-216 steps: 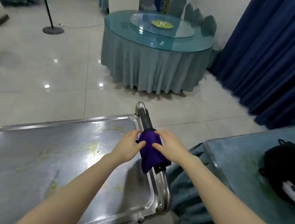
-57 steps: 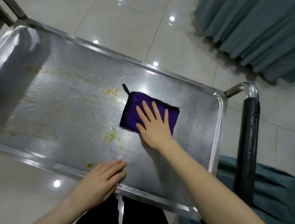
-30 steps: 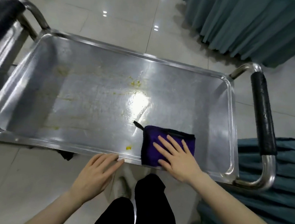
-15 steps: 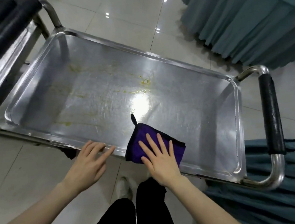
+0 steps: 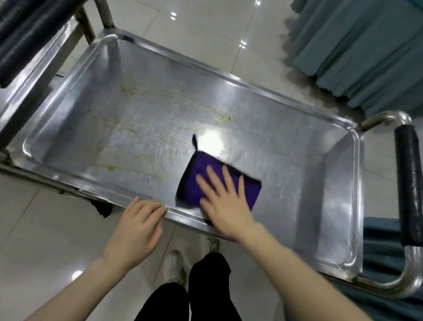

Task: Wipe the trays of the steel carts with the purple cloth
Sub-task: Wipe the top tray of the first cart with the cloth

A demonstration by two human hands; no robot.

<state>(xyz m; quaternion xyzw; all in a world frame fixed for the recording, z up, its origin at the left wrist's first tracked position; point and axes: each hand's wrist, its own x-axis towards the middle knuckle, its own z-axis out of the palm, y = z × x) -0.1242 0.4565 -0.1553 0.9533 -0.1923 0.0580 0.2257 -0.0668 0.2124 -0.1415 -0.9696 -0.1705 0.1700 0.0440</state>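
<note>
The steel cart's top tray [image 5: 307,152] fills the middle of the view, with yellowish smears across its left half. A folded purple cloth [image 5: 193,179] lies flat on the tray near the front rim. My right hand [image 5: 223,204] presses down on the cloth with its fingers spread. My left hand [image 5: 136,228] rests with its fingertips on the tray's front rim, left of the cloth, holding nothing.
A black-padded handle [image 5: 410,188] curves round the cart's right end. A second steel cart with black-wrapped handles [image 5: 26,24] stands at the left. A table draped in teal cloth [image 5: 365,53] is at the upper right. My legs and a shoe are below the tray.
My right hand has slid the purple cloth away from the front rim, a little farther into the tray. My left hand stays on the rim.
</note>
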